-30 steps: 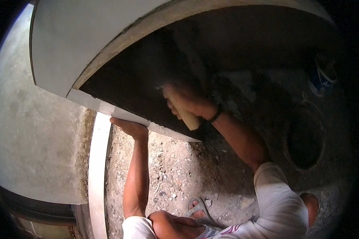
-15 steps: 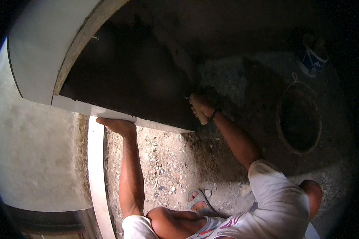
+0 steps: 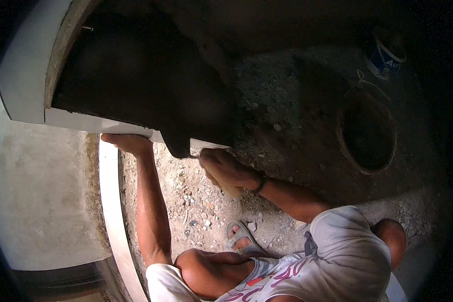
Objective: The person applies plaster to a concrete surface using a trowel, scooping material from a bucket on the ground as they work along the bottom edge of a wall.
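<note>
My left hand (image 3: 131,144) is held against the outer side of a long white tile (image 3: 78,120), its fingers partly hidden along the tile. A dark layer, most likely mortar (image 3: 136,85), lies in shadow behind the tile's upper edge. My right hand (image 3: 221,165) is closed round the pale handle of a trowel (image 3: 174,145). The dark trowel blade crosses the tile's edge near its right end, to the right of my left hand. Whether the blade carries any mortar cannot be told.
At the right stand a round dark basin (image 3: 368,132) and, farther back, a blue-and-white bucket (image 3: 386,61). Rubble-strewn ground (image 3: 191,201) spreads below my hands. A white strip (image 3: 111,191) runs along the left beside a grey slab (image 3: 40,191). My sandalled foot (image 3: 244,239) is in front.
My right hand has brought the trowel from the shadow down and left to the tile's edge, where its blade now shows. The view has shifted slightly; my left hand stays at the tile.
</note>
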The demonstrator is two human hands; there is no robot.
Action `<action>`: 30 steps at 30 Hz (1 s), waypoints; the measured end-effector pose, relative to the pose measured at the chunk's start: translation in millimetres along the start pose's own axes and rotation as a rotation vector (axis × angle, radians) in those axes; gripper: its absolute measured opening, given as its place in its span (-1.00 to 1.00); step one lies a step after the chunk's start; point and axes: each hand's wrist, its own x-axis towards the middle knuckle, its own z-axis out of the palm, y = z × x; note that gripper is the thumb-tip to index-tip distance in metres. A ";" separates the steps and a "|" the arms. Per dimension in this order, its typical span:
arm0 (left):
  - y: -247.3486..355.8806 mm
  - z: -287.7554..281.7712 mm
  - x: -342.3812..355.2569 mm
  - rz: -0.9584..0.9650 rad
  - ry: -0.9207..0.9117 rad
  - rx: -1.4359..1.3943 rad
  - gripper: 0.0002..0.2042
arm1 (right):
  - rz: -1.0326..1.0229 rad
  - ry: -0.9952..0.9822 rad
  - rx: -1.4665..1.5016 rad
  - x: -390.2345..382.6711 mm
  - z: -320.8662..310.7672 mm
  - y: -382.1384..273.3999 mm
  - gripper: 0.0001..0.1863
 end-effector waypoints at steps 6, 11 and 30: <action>11.2 1.7 -3.9 -0.089 -0.172 -0.058 -0.15 | 0.325 0.456 0.716 -36.6 -98.5 77.8 -0.68; 11.9 2.3 -3.7 -0.086 -0.157 -0.042 -0.16 | 0.221 0.326 0.981 -10.3 -188.6 99.5 -0.65; -13.8 -7.6 0.0 0.011 -0.143 -0.087 -0.27 | 0.617 0.395 0.251 96.7 -211.5 102.6 -0.71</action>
